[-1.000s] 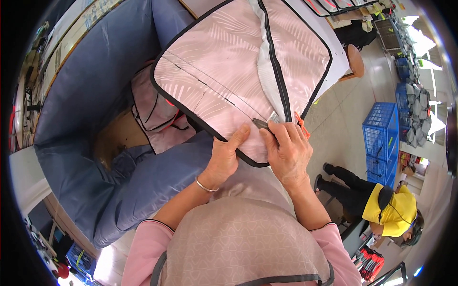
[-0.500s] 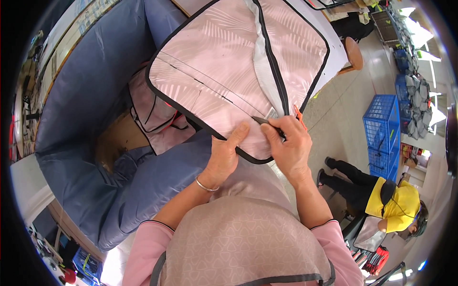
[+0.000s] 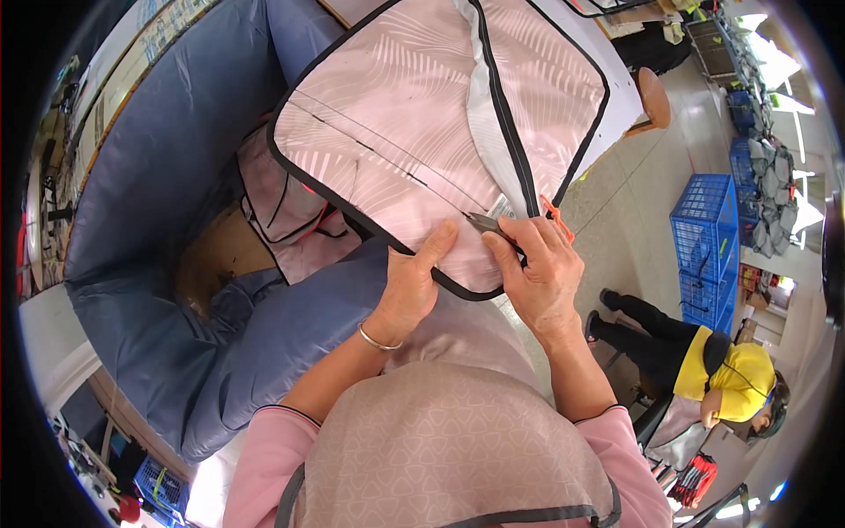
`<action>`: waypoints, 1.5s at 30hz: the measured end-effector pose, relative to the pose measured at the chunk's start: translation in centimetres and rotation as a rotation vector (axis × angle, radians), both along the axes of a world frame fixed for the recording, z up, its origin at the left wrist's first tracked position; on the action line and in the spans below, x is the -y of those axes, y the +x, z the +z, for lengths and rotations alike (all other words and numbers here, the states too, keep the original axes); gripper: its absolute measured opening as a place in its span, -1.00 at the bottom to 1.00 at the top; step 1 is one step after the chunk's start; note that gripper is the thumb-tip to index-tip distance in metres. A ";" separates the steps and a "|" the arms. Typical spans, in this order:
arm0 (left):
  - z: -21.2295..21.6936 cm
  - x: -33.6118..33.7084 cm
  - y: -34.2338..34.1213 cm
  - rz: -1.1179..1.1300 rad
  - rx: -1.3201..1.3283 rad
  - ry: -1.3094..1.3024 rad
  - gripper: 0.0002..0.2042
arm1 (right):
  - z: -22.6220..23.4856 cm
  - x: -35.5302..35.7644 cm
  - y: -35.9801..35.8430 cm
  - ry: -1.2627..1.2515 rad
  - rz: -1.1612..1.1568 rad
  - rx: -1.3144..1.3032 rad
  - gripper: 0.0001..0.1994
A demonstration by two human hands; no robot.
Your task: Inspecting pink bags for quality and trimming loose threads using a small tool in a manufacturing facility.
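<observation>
A pink patterned fabric panel (image 3: 387,97) with black edging is spread in front of me, partly over a white table. My left hand (image 3: 412,286) grips its near edge, thumb on top and the other fingers hidden underneath. My right hand (image 3: 543,273) is closed around small dark thread snips (image 3: 482,223), whose tips touch the panel at the end of a dark stitched line. An orange cord (image 3: 556,218) hangs out by that hand. Beside the snips, a black strip (image 3: 509,106) with white lining (image 3: 482,114) along it crosses the panel.
A blue padded bin (image 3: 167,176) curves along my left, with more pink pieces (image 3: 304,229) inside. To the right are stacked blue crates (image 3: 704,233) and a person in a yellow top (image 3: 735,383). A round brown stool seat (image 3: 652,99) stands beyond the panel.
The right hand has shifted slightly right, and the snips' tips show more clearly. The orange cord has swung outward. The left hand keeps its hold.
</observation>
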State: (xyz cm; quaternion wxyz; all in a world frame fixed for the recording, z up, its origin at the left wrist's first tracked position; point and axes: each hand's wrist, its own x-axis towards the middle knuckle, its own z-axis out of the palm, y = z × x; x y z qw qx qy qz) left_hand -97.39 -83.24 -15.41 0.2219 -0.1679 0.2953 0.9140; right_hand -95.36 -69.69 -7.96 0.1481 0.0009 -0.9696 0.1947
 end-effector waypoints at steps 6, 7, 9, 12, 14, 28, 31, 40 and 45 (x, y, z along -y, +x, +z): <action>-0.2 0.1 0.0 -0.010 0.012 -0.004 -0.69 | -0.1 0.0 -0.1 0.162 0.050 -0.025 -0.84; -0.1 0.1 -0.1 0.002 0.023 0.007 -0.69 | -0.2 0.0 -0.1 0.161 0.051 -0.024 -0.84; -0.2 0.1 -0.1 0.013 0.034 0.018 -0.68 | -0.2 0.0 -0.1 0.178 0.063 -0.042 -0.83; -0.5 0.3 -0.1 0.003 0.016 -0.011 -0.66 | -0.4 0.1 -0.1 0.130 0.043 -0.032 -0.84; -0.4 0.2 -0.2 0.001 0.020 0.007 -0.64 | -0.6 -0.1 -0.2 0.008 -0.006 0.018 -0.84; -0.3 0.3 -0.2 0.013 0.025 0.020 -0.65 | -1.0 -0.3 -0.2 0.077 0.053 -0.030 -0.82; -1.0 0.3 -0.1 0.021 0.026 0.019 -0.64 | -1.0 -0.2 -0.4 0.130 0.073 -0.062 -0.81; -1.2 0.4 0.0 0.024 0.030 0.043 -0.58 | -1.9 -2.0 -0.1 -0.594 -0.216 0.262 -0.88; -2.9 0.3 0.2 0.005 0.021 -0.006 -0.55 | -2.5 -1.6 -0.5 -0.774 -0.264 0.167 -0.69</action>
